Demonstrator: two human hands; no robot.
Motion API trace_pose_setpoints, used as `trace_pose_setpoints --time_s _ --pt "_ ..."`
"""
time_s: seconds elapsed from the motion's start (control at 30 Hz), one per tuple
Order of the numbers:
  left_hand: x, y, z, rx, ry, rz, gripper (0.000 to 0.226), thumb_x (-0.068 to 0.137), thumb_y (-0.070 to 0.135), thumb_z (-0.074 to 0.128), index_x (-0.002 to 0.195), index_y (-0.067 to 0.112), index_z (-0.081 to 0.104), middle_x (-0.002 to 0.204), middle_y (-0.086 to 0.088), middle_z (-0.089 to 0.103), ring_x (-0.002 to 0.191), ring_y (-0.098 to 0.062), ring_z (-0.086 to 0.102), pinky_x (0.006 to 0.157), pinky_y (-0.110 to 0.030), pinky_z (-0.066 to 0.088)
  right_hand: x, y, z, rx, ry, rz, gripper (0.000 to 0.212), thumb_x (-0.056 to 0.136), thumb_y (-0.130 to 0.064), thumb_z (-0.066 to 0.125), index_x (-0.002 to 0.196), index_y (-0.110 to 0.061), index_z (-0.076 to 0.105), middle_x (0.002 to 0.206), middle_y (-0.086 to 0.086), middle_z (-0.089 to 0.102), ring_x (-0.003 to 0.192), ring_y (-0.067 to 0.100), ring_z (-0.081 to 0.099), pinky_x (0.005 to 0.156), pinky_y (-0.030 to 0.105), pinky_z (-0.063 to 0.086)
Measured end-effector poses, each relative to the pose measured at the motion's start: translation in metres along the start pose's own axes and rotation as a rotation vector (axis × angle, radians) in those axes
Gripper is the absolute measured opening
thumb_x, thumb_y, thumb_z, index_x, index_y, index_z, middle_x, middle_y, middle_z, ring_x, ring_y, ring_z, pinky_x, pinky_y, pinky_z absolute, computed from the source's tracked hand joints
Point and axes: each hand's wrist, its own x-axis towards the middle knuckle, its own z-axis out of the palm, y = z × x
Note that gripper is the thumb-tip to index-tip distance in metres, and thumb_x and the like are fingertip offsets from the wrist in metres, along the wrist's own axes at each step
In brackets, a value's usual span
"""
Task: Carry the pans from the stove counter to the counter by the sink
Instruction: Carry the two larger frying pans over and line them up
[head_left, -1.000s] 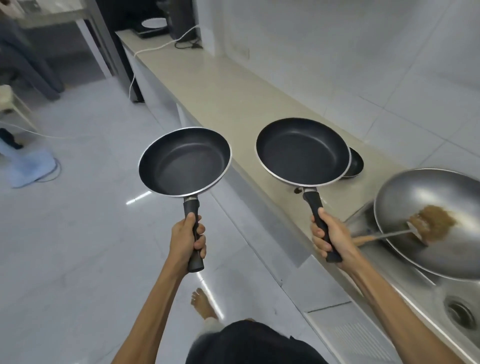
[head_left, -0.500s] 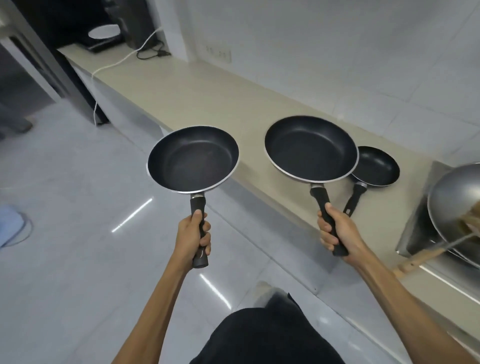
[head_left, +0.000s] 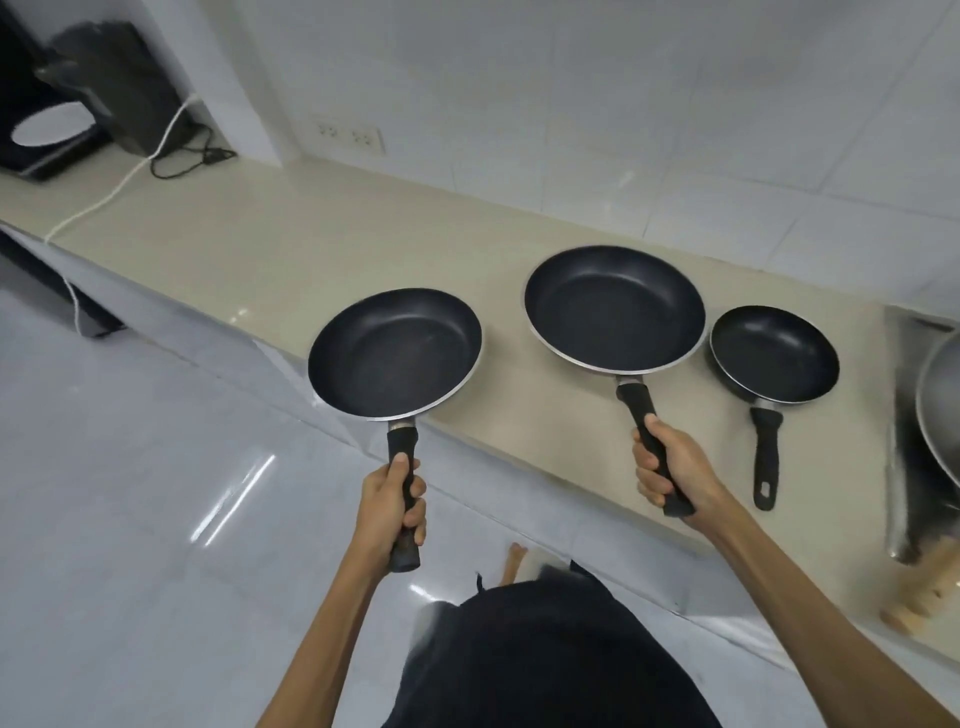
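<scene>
Left hand (head_left: 387, 512) fisted round handle of left pan (head_left: 395, 353), pan held over bench (head_left: 311, 249) edge and floor. Right hand (head_left: 670, 467) wrapped tight on handle of big pan (head_left: 614, 309), above bench. Small pan (head_left: 774, 354) rests on bench just right of it, near wok (head_left: 940, 400).

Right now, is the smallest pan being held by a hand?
No, the smallest pan lies alone on the counter, no hand on its handle.
</scene>
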Motion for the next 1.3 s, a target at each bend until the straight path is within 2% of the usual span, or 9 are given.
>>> trace_pose_setpoints --time_s 0.73,1.3 --pt "0.184 0.077 0.028 0.116 -0.170 -0.063 0.027 0.107 0.028 0.040 0.098 0.005 0.051 0.054 0.005 0.045 0.033 -0.009 0.033 0.030 -0.022 0.037 0.087 -0.037 0.019 -0.019 0.204 0.020 0.035 0.104 -0.039 0.040 0.085 -0.010 0.047 0.054 0.001 0.038 0.030 0.013 0.027 0.030 0.023 0.029" --pt "0.246 0.087 0.034 0.172 -0.235 -0.087 0.030 0.106 0.030 0.042 0.101 0.003 0.053 0.055 0.005 0.048 0.034 -0.010 0.037 0.031 -0.023 0.041 0.127 -0.038 0.028 -0.021 0.242 0.030 0.039 0.101 -0.045 0.045 0.083 -0.010 0.050 0.055 0.004 0.036 0.030 0.015 0.028 0.031 0.023 0.032"
